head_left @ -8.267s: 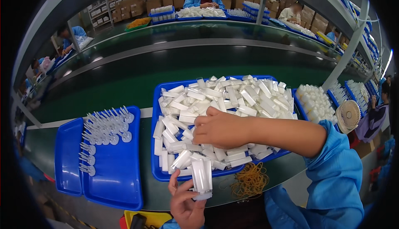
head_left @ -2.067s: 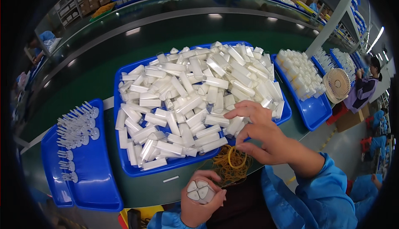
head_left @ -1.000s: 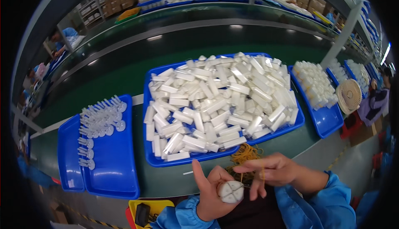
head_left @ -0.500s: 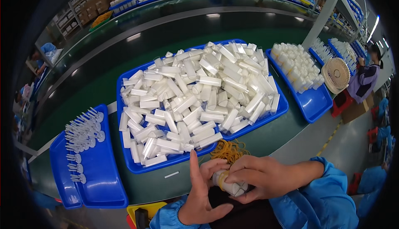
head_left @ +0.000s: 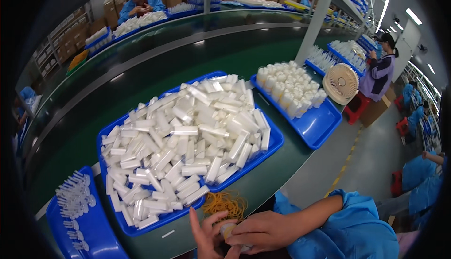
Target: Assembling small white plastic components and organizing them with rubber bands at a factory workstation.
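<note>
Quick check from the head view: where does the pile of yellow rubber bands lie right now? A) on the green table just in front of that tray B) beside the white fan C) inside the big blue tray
A: the rubber bands lie on the green table, just outside the big blue tray, beside the hands.

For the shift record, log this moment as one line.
both hands closed on small bundle | rubber bands beside | blue tray of white tubes ahead

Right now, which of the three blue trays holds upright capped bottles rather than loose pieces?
The right-hand tray, beside the small fan; its white bottles stand upright in a block.
</note>
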Available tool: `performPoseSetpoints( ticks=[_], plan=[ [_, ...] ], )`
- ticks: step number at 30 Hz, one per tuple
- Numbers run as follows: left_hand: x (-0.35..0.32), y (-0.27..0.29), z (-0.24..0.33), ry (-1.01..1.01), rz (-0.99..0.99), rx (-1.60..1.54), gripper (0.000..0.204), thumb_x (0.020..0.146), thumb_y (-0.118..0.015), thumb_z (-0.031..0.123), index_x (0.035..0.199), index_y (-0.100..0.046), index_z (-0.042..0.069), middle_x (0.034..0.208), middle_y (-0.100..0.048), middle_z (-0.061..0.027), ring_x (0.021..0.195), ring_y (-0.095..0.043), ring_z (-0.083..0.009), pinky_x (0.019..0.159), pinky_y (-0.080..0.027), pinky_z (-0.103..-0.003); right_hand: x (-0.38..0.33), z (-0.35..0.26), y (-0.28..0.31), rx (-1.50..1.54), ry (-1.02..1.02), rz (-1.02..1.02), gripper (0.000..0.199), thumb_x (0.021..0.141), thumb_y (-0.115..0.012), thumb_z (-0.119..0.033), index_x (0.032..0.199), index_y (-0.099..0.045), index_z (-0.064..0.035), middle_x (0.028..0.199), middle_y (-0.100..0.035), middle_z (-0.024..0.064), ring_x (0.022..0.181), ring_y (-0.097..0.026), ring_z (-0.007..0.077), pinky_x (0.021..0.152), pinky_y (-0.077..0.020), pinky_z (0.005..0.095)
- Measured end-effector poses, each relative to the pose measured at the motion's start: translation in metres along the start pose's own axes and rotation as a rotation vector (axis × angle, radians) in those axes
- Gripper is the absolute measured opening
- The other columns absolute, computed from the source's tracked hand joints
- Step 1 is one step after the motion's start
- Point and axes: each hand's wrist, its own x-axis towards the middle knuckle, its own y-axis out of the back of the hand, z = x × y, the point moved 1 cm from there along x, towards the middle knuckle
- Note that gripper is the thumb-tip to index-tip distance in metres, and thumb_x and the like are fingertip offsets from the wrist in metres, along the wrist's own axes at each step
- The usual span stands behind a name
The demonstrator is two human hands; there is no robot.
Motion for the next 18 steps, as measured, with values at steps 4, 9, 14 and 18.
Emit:
performPoseSetpoints(
  ticks=[4,9,14,18],
  plan=[
    [0.002,-0.007,-0.002,-0.079,-0.139,-0.076,0.112,0.078,-0.071,0.024,0.141,0.022,0.015,0.140,-0.024,-0.0222,0.125,-0.037,-0.0338,0.098,-0.036,-0.044,-0.005,0.002,0.033,-0.041,0.032,0.048,0.038,0.075,-0.070,-0.016,0.108,-0.057,-0.0030,0.089,-0.058,0.0104,0.074,-0.059,0.0256,0.061,-0.0477,0.0329],
    [-0.016,0.014,0.010,-0.285,-0.149,0.144,0.078,0.078,-0.071,0.035,0.139,-0.028,0.010,0.141,-0.021,-0.0260,0.130,-0.027,-0.0430,0.103,-0.026,-0.054,-0.031,0.041,0.128,-0.594,-0.381,0.631,0.038,0.065,-0.077,-0.010,0.096,-0.056,-0.0049,0.085,-0.057,0.0064,0.061,-0.049,0.0125,0.051,-0.0395,0.0238],
    [-0.041,0.052,0.020,-0.377,0.234,0.161,0.037,0.087,-0.059,0.022,0.117,-0.050,0.002,0.131,-0.035,-0.0255,0.114,-0.046,-0.0410,0.093,-0.041,-0.050,-0.053,0.091,0.181,-0.858,-0.785,0.749,0.033,0.069,-0.072,-0.009,0.097,-0.055,-0.0025,0.083,-0.056,0.0060,0.056,-0.048,0.0113,0.050,-0.0397,0.0231],
    [-0.069,0.092,0.029,-0.395,0.488,0.394,0.027,0.088,-0.056,0.015,0.110,-0.053,0.001,0.127,-0.040,-0.0249,0.104,-0.053,-0.0384,0.087,-0.046,-0.047,-0.062,0.125,0.174,-0.987,-0.705,0.658,0.029,0.071,-0.072,-0.007,0.096,-0.058,-0.0013,0.080,-0.057,0.0071,0.058,-0.050,0.0131,0.053,-0.0422,0.0251]
  ],
)
